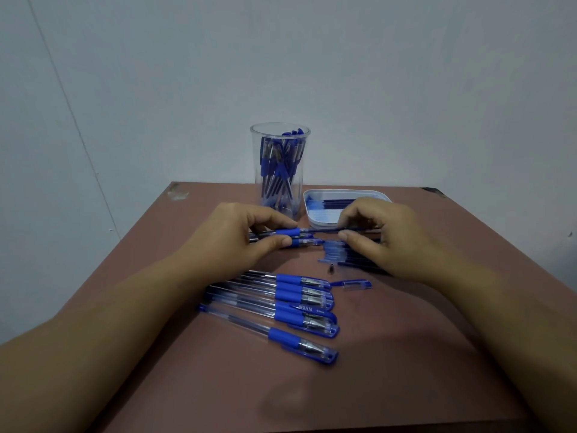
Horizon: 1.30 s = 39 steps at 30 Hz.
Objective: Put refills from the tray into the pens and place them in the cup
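Note:
My left hand (249, 235) pinches a clear pen barrel with a blue grip (288, 231) above the table. My right hand (377, 235) pinches a dark refill (324, 229), whose left end meets the barrel's open end. A tall clear cup (280, 151) with several blue pens stands at the back. To its right a white tray (315, 218) holds dark refills. Several capped pens (299, 307) lie in a row in front of me. A loose blue cap (354, 284) and a small metal tip (331, 269) lie near them.
The brown table (406, 354) stands against a pale wall. More pens lie under my left hand, and a heap of refills (335, 250) lies under my right hand. The table's back corners are chipped.

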Tool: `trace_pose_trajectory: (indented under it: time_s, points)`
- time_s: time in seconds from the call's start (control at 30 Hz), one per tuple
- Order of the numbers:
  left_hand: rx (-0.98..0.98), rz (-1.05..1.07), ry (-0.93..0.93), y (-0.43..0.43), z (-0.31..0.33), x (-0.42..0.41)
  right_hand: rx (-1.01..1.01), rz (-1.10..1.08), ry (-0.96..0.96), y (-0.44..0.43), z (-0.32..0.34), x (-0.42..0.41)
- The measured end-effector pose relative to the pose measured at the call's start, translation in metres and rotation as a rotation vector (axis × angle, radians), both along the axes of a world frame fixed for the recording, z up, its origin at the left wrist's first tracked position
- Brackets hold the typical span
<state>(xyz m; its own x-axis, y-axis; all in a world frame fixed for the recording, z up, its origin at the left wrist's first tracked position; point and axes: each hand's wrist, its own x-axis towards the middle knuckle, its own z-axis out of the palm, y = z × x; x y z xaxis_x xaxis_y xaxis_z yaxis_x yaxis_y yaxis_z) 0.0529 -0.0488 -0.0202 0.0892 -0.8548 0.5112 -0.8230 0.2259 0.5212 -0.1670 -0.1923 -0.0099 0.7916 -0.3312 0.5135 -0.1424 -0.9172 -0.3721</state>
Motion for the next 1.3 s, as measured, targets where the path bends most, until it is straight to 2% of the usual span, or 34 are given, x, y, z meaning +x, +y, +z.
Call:
trace_pose_trajectory:
  time_s: [0.2,0.37,0.63,0.8,1.03,1.2,1.3]
  points:
    - [0.008,-0.007,-0.021,0.001,0.000,-0.001,0.047,0.050,0.058,0.006,-0.003,0.003]
    - [0.002,0.009,0.003,0.001,0.000,0.000,0.057,0.020,-0.029,0.003,-0.001,0.000]
    - [0.001,-0.010,-0.028,0.002,0.001,-0.004,0.007,0.033,0.003,0.009,-0.003,0.006]
    - [-0.015,-0.017,-0.028,0.003,0.001,-0.004,0.081,0.003,-0.065,0.014,-0.005,0.008]
    - [-0.003,-0.011,-0.042,0.002,0.000,-0.004,0.078,0.020,0.042,0.012,-0.001,0.006]
    - [0.000,-0.011,-0.057,0.002,0.001,-0.003,0.060,-0.018,0.272,0.009,-0.002,0.003]
    - [-0.004,-0.009,-0.058,0.002,0.001,-0.003,0.028,-0.023,0.348,0.013,-0.001,0.006]
